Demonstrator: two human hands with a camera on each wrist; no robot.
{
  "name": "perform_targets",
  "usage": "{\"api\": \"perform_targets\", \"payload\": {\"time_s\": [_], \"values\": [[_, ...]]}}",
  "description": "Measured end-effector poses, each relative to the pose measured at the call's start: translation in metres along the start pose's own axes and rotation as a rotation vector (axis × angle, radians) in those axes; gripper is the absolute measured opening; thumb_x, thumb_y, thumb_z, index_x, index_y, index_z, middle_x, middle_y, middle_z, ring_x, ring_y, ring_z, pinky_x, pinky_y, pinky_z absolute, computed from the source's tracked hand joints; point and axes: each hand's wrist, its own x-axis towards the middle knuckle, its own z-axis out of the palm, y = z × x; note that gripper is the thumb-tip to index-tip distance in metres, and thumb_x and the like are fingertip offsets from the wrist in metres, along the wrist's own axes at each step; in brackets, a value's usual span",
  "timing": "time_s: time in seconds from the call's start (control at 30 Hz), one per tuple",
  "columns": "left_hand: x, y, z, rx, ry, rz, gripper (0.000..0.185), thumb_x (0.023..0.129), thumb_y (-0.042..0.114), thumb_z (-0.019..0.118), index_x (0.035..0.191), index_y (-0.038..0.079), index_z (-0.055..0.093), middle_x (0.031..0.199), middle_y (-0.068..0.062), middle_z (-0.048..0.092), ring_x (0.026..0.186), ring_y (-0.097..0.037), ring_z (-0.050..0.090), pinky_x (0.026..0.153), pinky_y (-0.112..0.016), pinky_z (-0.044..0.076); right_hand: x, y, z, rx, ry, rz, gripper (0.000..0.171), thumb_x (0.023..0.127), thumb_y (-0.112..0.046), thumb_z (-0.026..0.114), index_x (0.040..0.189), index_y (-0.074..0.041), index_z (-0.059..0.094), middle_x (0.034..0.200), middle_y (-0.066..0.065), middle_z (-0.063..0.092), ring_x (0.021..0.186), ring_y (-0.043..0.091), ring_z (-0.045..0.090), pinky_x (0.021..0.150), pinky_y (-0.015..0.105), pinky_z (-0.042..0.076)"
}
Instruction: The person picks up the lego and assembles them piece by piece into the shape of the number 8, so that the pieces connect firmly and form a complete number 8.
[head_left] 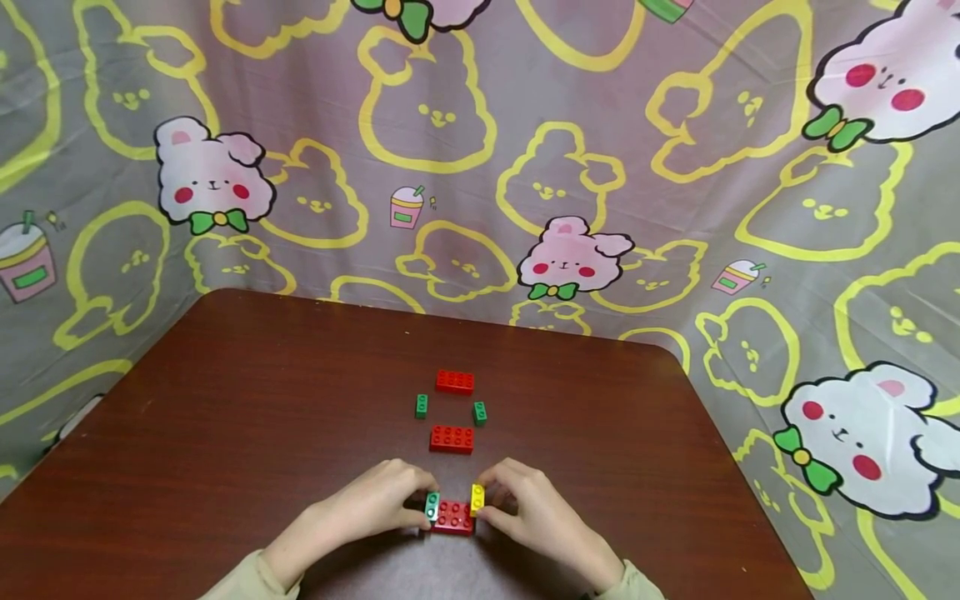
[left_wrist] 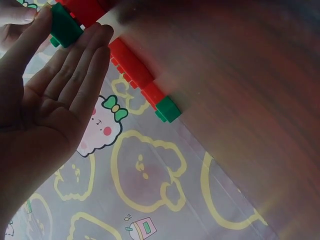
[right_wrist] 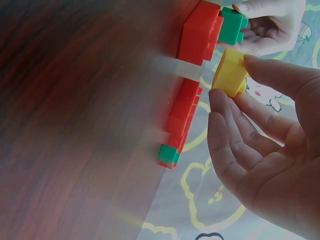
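Close to the table's near edge lies a red toy brick (head_left: pixel 453 518) with two rows of studs. My left hand (head_left: pixel 378 500) pinches a small green brick (head_left: pixel 432 506) at its left end; in the right wrist view that green brick (right_wrist: pixel 231 26) sits against the studded side of the red brick (right_wrist: pixel 199 35). Between thumb and fingers my right hand (head_left: pixel 536 508) holds a small yellow brick (head_left: pixel 477 499) at the right end. The right wrist view shows a gap between the yellow brick (right_wrist: pixel 230 72) and the red one.
Farther back on the brown table (head_left: pixel 300 400) lie two more red bricks, a nearer one (head_left: pixel 452 439) and a farther one (head_left: pixel 455 382). Between them stand two small green bricks, one left (head_left: pixel 422 406) and one right (head_left: pixel 480 413). A patterned curtain (head_left: pixel 450 167) surrounds the table.
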Motion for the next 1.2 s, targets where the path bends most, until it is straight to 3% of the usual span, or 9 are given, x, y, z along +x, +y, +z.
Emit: {"api": "perform_targets", "payload": {"time_s": [0.47,1.2], "values": [[-0.0006,0.0006,0.001,-0.018,0.003,-0.013,0.024,0.076,0.021,0.085,0.095,0.011,0.074,0.081,0.01,0.07,0.067,0.002,0.05,0.06,-0.016,0.043,-0.0031,-0.0028,0.0049,0.004,0.012,-0.051,0.023,0.085,-0.014,0.078,0.104,-0.009,0.066,0.096,0.0,0.067,0.077,-0.001,0.064,0.066,0.015,0.054],[0.0004,-0.0001,0.0002,-0.025,-0.011,-0.018,0.024,0.076,0.021,0.085,0.095,0.011,0.075,0.085,0.008,0.073,0.071,0.002,0.056,0.063,-0.018,0.047,-0.0043,-0.0036,0.0078,-0.006,-0.038,-0.052,0.026,0.084,-0.011,0.078,0.107,-0.009,0.065,0.1,0.002,0.068,0.077,-0.003,0.061,0.067,0.013,0.053]]}}
